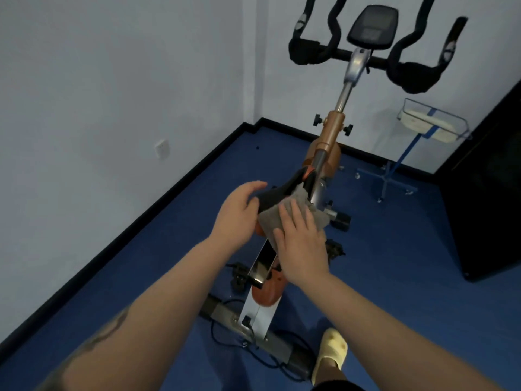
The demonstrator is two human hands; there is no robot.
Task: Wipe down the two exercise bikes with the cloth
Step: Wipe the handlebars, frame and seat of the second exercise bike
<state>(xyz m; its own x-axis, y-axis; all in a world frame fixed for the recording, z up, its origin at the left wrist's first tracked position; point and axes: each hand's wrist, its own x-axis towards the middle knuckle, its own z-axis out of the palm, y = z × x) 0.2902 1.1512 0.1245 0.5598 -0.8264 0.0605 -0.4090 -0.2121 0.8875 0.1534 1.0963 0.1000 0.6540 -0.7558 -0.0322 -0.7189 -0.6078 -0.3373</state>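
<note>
On my head camera, the exercise bike (327, 153) stands near the room's corner, blue floor (394, 263) open on both sides. My right hand (298, 238) presses the grey cloth (270, 218) flat onto the black saddle (276, 196), fingers straight. My left hand (239, 213) curls around the saddle's left edge. The cloth and my hands hide most of the saddle. The handlebars (406, 66) are cut off at the top. The console (372, 26) screen is too dim to read.
</note>
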